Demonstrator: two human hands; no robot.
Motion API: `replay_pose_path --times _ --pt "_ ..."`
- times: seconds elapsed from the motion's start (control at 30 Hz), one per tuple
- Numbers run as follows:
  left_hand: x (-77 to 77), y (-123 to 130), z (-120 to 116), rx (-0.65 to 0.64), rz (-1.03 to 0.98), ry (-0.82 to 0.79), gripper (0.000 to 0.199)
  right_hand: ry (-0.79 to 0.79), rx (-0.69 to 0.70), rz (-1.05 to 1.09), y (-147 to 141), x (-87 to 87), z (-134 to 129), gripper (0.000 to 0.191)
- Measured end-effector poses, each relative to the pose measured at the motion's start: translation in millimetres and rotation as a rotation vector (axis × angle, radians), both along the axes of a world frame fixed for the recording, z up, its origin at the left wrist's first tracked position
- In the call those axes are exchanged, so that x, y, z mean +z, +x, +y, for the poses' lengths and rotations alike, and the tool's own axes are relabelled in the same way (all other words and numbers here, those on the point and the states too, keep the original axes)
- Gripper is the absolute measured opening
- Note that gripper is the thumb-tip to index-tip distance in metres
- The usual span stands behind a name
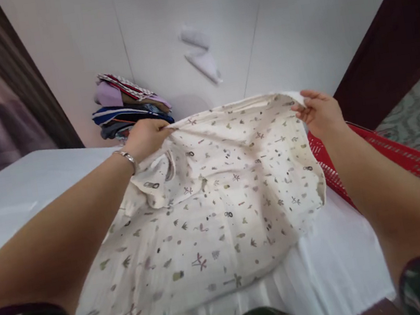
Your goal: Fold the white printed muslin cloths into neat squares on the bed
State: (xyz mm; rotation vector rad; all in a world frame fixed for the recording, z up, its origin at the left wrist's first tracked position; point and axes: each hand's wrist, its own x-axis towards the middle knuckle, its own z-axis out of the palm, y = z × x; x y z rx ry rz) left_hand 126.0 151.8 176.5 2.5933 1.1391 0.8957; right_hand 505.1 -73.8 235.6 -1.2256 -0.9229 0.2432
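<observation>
Over white bench (339, 259), printed cloth (231, 191) is gripped by left hand (147, 139) and right hand (322, 113) (far edge spans left-right).

The cream printed cloth (218, 214) bears scattered palm trees and small plants in grey, green and dull mauve. Right of it, the perforated plastic basket (411, 159) is red. Beyond it, the folded clothes stack (131, 106) shows lilac, red, navy, white stripes and checks.
</observation>
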Motion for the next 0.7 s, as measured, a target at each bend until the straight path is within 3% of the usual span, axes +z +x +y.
replay_pose_path --times 0.1,0.23,0.33,0.4,0.47,0.53,0.63,0.7 --pt "-28.8 1.9 8.6 -0.014 0.089 -0.053 0.034 -0.084 0.022 0.174 -5.3 -32.5 -3.0 0.020" --pt "-69.8 -2.7 12.9 -0.064 0.132 -0.132 0.033 -0.253 0.115 0.325 -8.7 -82.4 -9.3 0.029" --pt "-85.8 -9.3 13.5 -0.079 0.122 -0.170 0.037 -0.377 0.214 0.255 -8.5 -111.7 -11.8 0.045" --pt "-90.4 -13.2 13.7 -0.075 0.121 -0.208 0.041 -0.488 0.207 0.120 -9.1 -126.5 -10.2 0.054" --pt "-92.5 -15.1 13.2 -0.067 0.129 -0.256 0.042 -0.605 0.109 -0.073 -10.6 -136.6 -5.3 0.053" --pt "-93.5 -14.9 11.9 -0.057 0.140 -0.303 0.044 -0.681 -0.038 -0.277 -10.5 -140.6 1.6 0.040" --pt "-92.0 -15.3 9.7 -0.015 0.176 -0.322 0.054 -0.740 -0.219 -0.494 -0.9 -134.9 9.7 0.018" --pt "-88.6 -21.9 10.5 0.030 0.217 -0.310 0.065 -0.803 -0.313 -0.571 12.7 -127.0 10.2 0.022"
